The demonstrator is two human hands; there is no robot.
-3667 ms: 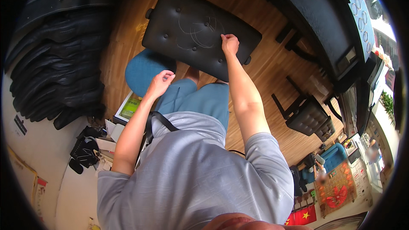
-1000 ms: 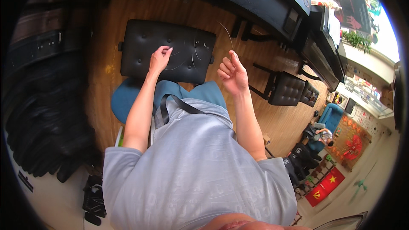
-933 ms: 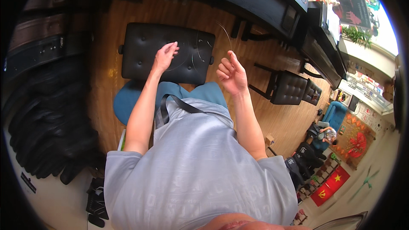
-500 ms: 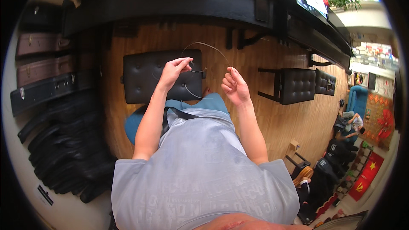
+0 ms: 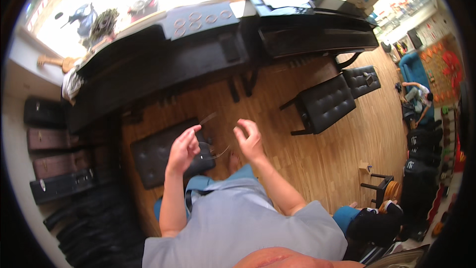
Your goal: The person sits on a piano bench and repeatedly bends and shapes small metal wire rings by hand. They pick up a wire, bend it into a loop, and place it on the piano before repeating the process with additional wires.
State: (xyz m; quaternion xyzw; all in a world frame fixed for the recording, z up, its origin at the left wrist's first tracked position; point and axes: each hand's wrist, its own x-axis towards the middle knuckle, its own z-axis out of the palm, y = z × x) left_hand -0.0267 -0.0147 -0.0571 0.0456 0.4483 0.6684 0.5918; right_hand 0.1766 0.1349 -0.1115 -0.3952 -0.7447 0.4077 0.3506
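A thin, springy strand (image 5: 223, 153) hangs in loose curves, smeared by motion, between and below my hands. My left hand (image 5: 183, 149) is closed, thumb and index finger pinching the strand, with one blurred length of it rising past the fingertips. To the right, my right hand (image 5: 250, 140) is raised with thumb and index finger apart and the other fingers curled. Nothing shows between those two fingertips. Beneath my left hand stands a black tufted bench (image 5: 151, 156), partly covered by that hand and forearm.
Long black pianos (image 5: 198, 64) stand across the front. On one lies a blue-grey board (image 5: 179, 26) with several rings. A black tufted bench (image 5: 327, 101) is at right. Dark instrument cases (image 5: 59, 183) line the left wall. A seated person (image 5: 377, 223) is at lower right.
The view has swung up toward the window. My right thumb and index finger, pinching the strand before, are now apart. The strand has swung into a different, blurred curve; my left hand keeps its pinch.
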